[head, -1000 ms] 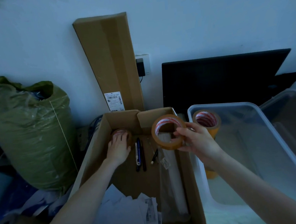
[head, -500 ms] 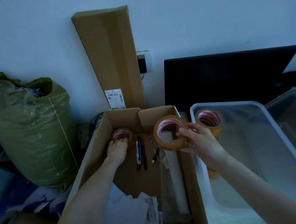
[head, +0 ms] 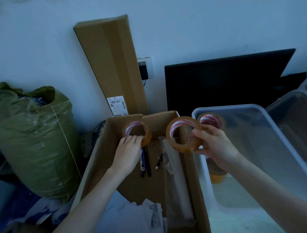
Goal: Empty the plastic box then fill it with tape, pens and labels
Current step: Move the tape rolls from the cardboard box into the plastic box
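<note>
- The open cardboard box point(head: 105, 167) sits low in the middle of the scene, and everything else is placed from it.
- Inside it, toward its far end, the left hand point(head: 129, 154) curls its fingers round a roll of brown tape point(head: 138, 133), which is tilted up on edge.
- Over the box's right wall, the right hand point(head: 214, 146) pinches a second tape roll point(head: 184, 134) between thumb and fingers, held upright with its red-and-white core facing the camera.
- Just right of the cardboard box stands the clear plastic box point(head: 288, 154); a stack of tape rolls point(head: 212, 121) stands in its near-left corner, partly hidden by the right hand.
- On the cardboard box's floor, just in front of the left hand, lie dark pens point(head: 145, 162); a long wrapped roll point(head: 177, 183) lies along its right wall, and loose white papers point(head: 136, 221) pile at its near end.
- Behind the box a tall flat carton point(head: 112, 64) with a barcode sticker leans on the pale wall point(head: 214, 17), beside a wall socket point(head: 145, 69) with a plug in it.
- Behind the plastic box a black panel point(head: 224, 82) stands against the wall.
- Left of the cardboard box is a stuffed green sack point(head: 34, 141).
- The light is dim and bluish.
</note>
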Motion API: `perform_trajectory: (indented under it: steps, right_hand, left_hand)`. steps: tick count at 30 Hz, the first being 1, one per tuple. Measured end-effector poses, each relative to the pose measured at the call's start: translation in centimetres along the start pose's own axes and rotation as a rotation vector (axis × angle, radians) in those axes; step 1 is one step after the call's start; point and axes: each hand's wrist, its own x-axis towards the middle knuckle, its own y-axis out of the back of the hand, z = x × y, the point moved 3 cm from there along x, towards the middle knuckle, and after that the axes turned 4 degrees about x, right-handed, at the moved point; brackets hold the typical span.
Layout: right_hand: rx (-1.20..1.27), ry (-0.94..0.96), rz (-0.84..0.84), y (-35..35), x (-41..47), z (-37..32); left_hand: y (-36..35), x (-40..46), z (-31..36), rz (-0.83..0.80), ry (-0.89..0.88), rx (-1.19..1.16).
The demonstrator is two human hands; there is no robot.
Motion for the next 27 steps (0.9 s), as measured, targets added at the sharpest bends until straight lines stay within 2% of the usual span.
perform_trajectory:
  steps: [4, 6, 10, 13, 18, 23, 27]
  right_hand:
    - [0.033, 0.022, 0.048, 1.6, -0.5, -0.6]
    - [-0.055, 0.044, 0.095, 2.8, -0.6, -0.8]
    - [-0.46, 0.194, 0.166, 5.5, -0.9, -1.5]
    - [-0.699, 0.211, 0.236, 7.4, -1.2, -1.7]
    - [-0.96, 0.079, 0.261, 11.1, 0.0, -0.2]
    - [-1.088, -0.102, 0.128, 11.9, 2.2, 2.6]
    - [-1.107, -0.169, 0.053, 11.7, 3.7, 4.7]
  left_hand:
    - [3.2, -0.8, 3.1, 0.191, -0.131, 0.005]
    - [4.4, -1.3, 4.7, 0.262, -0.183, -0.016]
    - [6.0, -2.0, 7.6, 0.33, -0.253, 0.0]
    - [6.2, -2.3, 8.8, 0.348, -0.288, -0.014]
    - [5.6, -2.3, 10.0, 0.322, -0.325, -0.026]
    - [4.6, -2.2, 10.8, 0.301, -0.339, -0.013]
    - [4.2, -1.9, 11.3, 0.275, -0.336, -0.001]
